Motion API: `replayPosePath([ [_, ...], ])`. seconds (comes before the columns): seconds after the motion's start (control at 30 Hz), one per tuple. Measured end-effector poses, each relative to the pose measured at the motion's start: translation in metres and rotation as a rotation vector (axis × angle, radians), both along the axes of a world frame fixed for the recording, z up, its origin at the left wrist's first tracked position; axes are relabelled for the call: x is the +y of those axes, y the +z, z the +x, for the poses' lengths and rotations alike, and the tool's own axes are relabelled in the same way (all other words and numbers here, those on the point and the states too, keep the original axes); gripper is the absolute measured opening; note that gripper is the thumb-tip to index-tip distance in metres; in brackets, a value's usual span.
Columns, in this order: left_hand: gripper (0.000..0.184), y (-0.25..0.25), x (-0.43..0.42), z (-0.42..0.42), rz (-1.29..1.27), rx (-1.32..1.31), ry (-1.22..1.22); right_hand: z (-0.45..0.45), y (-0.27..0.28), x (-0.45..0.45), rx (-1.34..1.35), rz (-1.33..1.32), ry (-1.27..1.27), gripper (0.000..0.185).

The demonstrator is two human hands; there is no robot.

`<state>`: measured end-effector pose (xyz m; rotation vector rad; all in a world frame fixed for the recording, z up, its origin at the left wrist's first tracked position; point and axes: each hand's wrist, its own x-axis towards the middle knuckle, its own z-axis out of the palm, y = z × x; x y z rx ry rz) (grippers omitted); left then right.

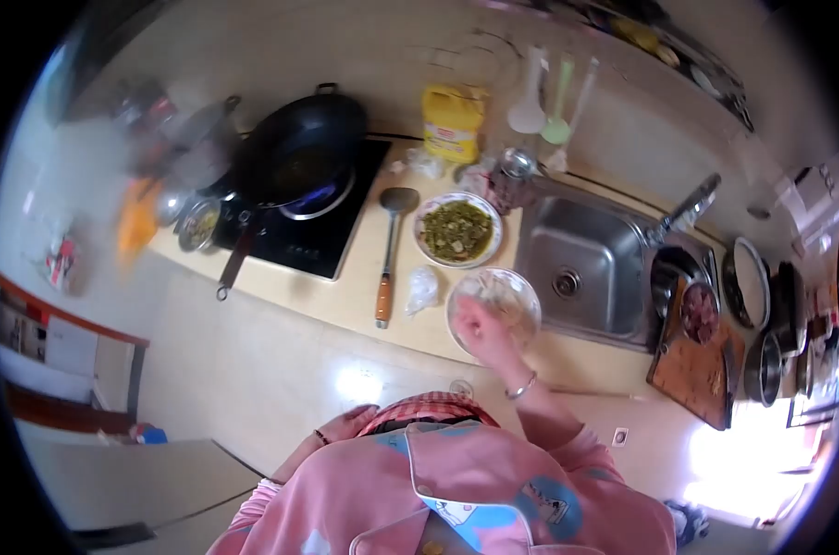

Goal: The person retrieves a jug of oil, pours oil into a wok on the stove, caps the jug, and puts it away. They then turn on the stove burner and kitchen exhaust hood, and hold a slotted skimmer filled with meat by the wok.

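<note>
On the counter; white bowl overhung by right hand, grip curled, contents cannot be told; left hand placed well apart by checked cloth, grip not discernible

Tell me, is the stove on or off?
The stove is on: a blue flame shows under the black wok.

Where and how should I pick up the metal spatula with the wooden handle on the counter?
Probably best gripped around the brown wooden handle, from your side: the long metal spatula lies with that end toward you and its broad grey head pointing away.
</note>
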<state>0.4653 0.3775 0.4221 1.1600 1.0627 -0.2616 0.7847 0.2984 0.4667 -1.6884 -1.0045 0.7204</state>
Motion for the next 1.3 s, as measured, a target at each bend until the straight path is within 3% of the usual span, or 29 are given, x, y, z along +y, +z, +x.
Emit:
replayPosePath([
  [0.03,0.063,0.021,-0.001,-0.005,-0.045,-0.086,-0.156,-0.016,0.003,0.004,-0.019,0.008,0.037,0.040],
  [0.1,0.059,0.011,-0.005,-0.031,-0.031,0.215,-0.126,-0.047,0.010,0.015,-0.167,-0.149,0.154,0.039],
  [0.23,0.058,0.015,-0.009,-0.084,-0.070,0.121,-0.035,-0.095,-0.052,0.014,0.103,-0.119,0.382,0.043],
  [0.3,0.058,0.011,-0.011,-0.106,-0.074,0.102,0.011,-0.122,-0.066,-0.005,0.279,-0.324,0.554,0.042],
  [0.37,0.057,0.010,-0.011,-0.125,-0.078,0.088,0.043,-0.135,-0.049,-0.019,0.591,-0.586,0.584,0.041],
  [0.47,0.057,0.004,-0.011,-0.145,-0.089,0.075,0.076,-0.152,-0.026,-0.027,0.697,-0.660,0.635,0.041],
  [1.0,0.054,0.000,-0.008,-0.158,-0.030,0.014,0.090,-0.174,0.033,-0.037,0.616,-0.606,0.632,0.041],
  [1.13,0.054,-0.004,-0.005,-0.150,0.073,0.005,0.129,-0.164,0.041,-0.024,0.572,-0.596,0.699,0.041],
  [1.2,0.046,-0.023,0.000,-0.147,0.310,0.230,-0.091,-0.158,0.042,-0.015,0.531,-0.601,0.747,0.041],
  [1.3,0.043,0.024,-0.001,-0.125,0.273,0.022,0.210,-0.154,0.042,-0.004,0.491,-0.613,0.811,0.041],
])
